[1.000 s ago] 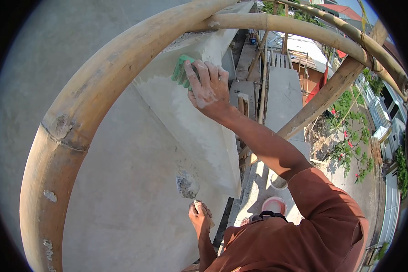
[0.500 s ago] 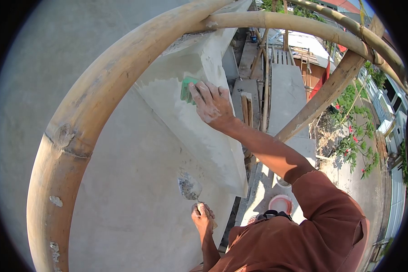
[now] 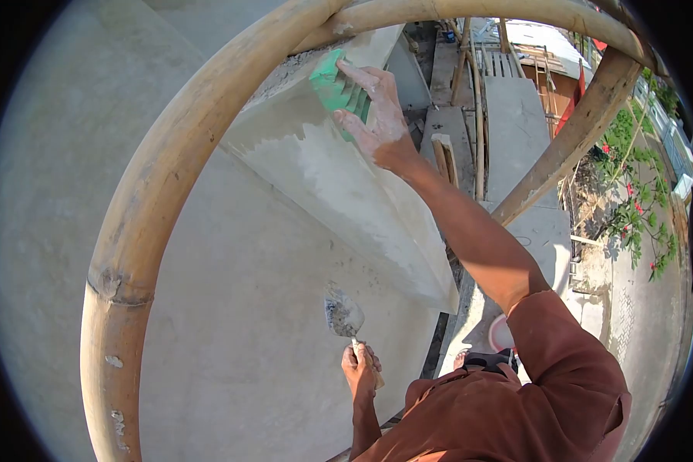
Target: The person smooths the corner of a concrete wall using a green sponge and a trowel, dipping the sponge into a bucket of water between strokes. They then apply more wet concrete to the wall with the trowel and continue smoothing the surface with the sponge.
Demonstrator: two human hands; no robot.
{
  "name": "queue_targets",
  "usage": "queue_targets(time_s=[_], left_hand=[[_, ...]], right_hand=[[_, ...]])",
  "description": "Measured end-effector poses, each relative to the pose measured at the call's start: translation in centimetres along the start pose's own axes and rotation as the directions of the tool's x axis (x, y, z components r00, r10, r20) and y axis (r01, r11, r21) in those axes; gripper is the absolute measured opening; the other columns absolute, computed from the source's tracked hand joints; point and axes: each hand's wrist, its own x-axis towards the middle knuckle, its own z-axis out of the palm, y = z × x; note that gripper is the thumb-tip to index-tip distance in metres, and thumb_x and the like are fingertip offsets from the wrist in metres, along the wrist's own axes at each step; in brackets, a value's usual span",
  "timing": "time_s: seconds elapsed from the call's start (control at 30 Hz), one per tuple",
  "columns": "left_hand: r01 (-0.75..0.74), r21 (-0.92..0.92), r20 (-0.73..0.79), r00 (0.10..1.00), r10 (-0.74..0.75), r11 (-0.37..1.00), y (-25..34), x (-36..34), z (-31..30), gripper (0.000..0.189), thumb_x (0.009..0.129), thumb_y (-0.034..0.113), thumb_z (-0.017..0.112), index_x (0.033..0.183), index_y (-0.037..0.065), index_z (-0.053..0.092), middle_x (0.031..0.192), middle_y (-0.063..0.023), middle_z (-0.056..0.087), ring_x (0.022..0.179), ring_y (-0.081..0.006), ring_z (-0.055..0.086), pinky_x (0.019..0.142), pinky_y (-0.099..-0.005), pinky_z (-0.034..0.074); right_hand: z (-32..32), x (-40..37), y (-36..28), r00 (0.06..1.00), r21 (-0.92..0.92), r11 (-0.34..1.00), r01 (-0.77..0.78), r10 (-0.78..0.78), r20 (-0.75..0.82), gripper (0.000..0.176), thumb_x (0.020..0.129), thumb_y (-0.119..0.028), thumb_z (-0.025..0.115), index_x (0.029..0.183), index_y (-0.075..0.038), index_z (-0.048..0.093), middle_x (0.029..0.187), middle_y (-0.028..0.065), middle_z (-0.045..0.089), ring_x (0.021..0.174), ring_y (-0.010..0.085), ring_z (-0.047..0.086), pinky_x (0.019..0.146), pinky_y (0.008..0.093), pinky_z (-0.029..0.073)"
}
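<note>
My right hand is stretched far out and closed around a green float with a ridged side. The float lies against the top edge of a plastered ledge, where a darker damp patch borders paler plaster. Lower down, my left hand grips the handle of a pointed trowel. Grey mortar smears its blade, which points upward in front of the smooth grey wall. White plaster residue coats my right fingers.
A thick bamboo pole curves across the left and top, between me and part of the wall. Another wooden pole slants at right. Far below are a pinkish bucket, concrete slabs and a flowering plant.
My right hand has moved the float up along the ledge to its upper edge, and the hand has turned. My left hand still holds the trowel. The view has shifted slightly.
</note>
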Motion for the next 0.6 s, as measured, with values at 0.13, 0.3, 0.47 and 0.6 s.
queue_targets(time_s=[0.13, 0.3, 0.47, 0.6], left_hand=[[0.001, 0.000, -0.001, 1.000, -0.001, 1.000, 0.1, -0.1, 0.1, 0.019, 0.104, 0.019, 0.053, 0.104, 0.000, 0.053, 0.078, -0.0055, 0.054, 0.057, -0.0120, 0.052, 0.049, -0.0277, 0.044], [0.003, -0.031, -0.006, 1.000, -0.003, 1.000, 0.4, -0.5, 0.7, 0.017, 0.104, 0.018, 0.052, 0.105, 0.001, 0.052, 0.078, -0.0055, 0.054, 0.056, -0.0119, 0.051, 0.049, -0.0278, 0.044], [-0.002, -0.014, 0.001, 1.000, 0.002, 1.000, 1.3, -0.7, 1.1, 0.016, 0.104, 0.016, 0.051, 0.106, 0.001, 0.051, 0.079, -0.0056, 0.053, 0.056, -0.0117, 0.050, 0.049, -0.0277, 0.044], [0.010, -0.002, 0.029, 1.000, -0.010, 1.000, 1.9, -1.2, 1.2, 0.014, 0.103, 0.014, 0.049, 0.105, 0.000, 0.051, 0.079, -0.0055, 0.053, 0.055, -0.0117, 0.050, 0.049, -0.0278, 0.044]], right_hand=[[1.2, -0.3, 0.3, 1.000, -0.095, 0.995, -0.006, 0.008, 0.016, 0.063, 0.085, -0.009, 0.072, 0.144, -0.018, 0.051, 0.126, 0.0173, 0.046, 0.119, 0.0326, 0.045, 0.107, 0.0413, 0.035], [0.1, -2.7, 2.9, 0.981, -0.186, 0.964, -0.192, 0.190, -0.032, 0.058, 0.085, -0.010, 0.072, 0.140, -0.018, 0.057, 0.122, 0.0163, 0.050, 0.119, 0.0321, 0.045, 0.106, 0.0423, 0.036], [0.0, -1.2, 1.0, 0.981, -0.140, 0.972, -0.189, 0.179, -0.078, 0.059, 0.083, -0.009, 0.072, 0.140, -0.017, 0.057, 0.121, 0.0163, 0.050, 0.115, 0.0316, 0.046, 0.105, 0.0411, 0.037], [1.9, 0.6, -0.8, 1.000, -0.111, 0.994, 0.011, -0.012, -0.007, 0.060, 0.083, -0.009, 0.073, 0.139, -0.017, 0.057, 0.121, 0.0165, 0.048, 0.115, 0.0320, 0.046, 0.105, 0.0416, 0.037]])
